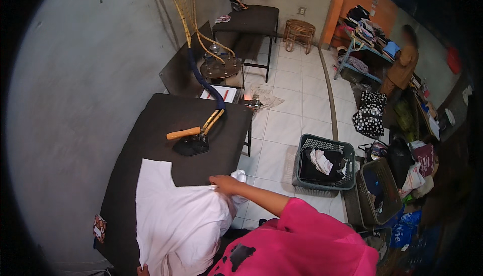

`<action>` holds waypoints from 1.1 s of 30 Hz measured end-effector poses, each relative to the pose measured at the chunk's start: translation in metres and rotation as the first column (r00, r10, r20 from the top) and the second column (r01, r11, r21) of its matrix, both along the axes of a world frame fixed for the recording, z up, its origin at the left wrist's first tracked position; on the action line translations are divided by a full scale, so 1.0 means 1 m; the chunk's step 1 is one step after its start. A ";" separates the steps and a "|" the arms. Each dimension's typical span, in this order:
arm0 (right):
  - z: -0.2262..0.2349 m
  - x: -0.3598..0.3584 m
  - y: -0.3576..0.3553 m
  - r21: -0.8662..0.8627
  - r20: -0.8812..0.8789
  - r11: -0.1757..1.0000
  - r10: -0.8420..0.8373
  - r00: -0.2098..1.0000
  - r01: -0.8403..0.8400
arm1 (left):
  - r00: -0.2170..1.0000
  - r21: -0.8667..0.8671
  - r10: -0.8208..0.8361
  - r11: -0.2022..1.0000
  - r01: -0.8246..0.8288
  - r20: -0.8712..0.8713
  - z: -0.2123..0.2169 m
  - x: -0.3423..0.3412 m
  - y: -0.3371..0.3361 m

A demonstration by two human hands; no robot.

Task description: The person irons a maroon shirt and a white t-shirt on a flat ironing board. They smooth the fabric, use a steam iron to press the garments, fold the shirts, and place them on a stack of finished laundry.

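Observation:
A white shirt is spread over the dark padded ironing table, its near right side bunched up and hanging over the edge. My right hand pinches the cloth at the table's right edge. At the bottom of the view, only the fingertips of my left hand show, closed on the shirt's near left edge. Beyond the shirt rests a steam iron with a wooden handle, its blue-wrapped hose rising toward the wall. Neither hand touches the iron.
Behind the table stands a round metal boiler with a flame beside it. Farther back are another padded table and a rattan stool. A green basket holding clothes sits on the tiles at right. A person stands near piled shelves.

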State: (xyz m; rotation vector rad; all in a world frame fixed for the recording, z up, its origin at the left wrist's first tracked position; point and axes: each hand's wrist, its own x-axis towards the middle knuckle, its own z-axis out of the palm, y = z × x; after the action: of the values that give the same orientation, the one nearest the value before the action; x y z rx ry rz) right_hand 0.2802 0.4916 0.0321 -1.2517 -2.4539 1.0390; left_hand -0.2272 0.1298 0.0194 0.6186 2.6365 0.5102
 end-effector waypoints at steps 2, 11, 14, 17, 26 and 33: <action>0.045 0.014 0.002 -0.266 0.078 0.946 0.212 0.974 -0.184 | 0.998 -0.102 0.048 0.993 -0.052 -0.049 0.004 -0.002 -0.029; 0.031 -0.063 -0.025 0.226 -0.089 0.971 0.107 0.990 -0.084 | 0.766 0.201 -0.331 0.838 0.507 -0.552 -0.006 0.083 0.085; 0.008 -0.106 -0.053 0.476 -0.066 0.840 0.330 0.942 -0.261 | 0.744 -0.070 -0.484 0.856 0.513 -0.460 -0.007 0.120 0.113; -0.022 -0.100 -0.065 0.390 0.179 0.800 0.420 0.889 -0.457 | 0.796 -0.095 -0.469 0.877 0.471 -0.383 -0.037 0.107 0.096; 0.015 -0.167 0.025 0.214 -0.290 0.934 -0.220 0.931 0.287 | 0.801 0.150 -0.369 0.862 0.485 -0.472 0.004 0.079 0.243; 0.006 -0.191 0.072 0.220 -0.044 0.967 -0.122 0.992 0.129 | 0.801 0.170 -0.403 0.840 0.516 -0.442 -0.011 0.105 0.393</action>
State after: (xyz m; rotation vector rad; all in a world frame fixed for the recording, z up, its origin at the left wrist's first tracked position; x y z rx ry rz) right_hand 0.0890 0.5633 0.0382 -1.2880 -2.3556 0.7225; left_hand -0.1221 0.5229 0.0082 1.5646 2.6257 0.6672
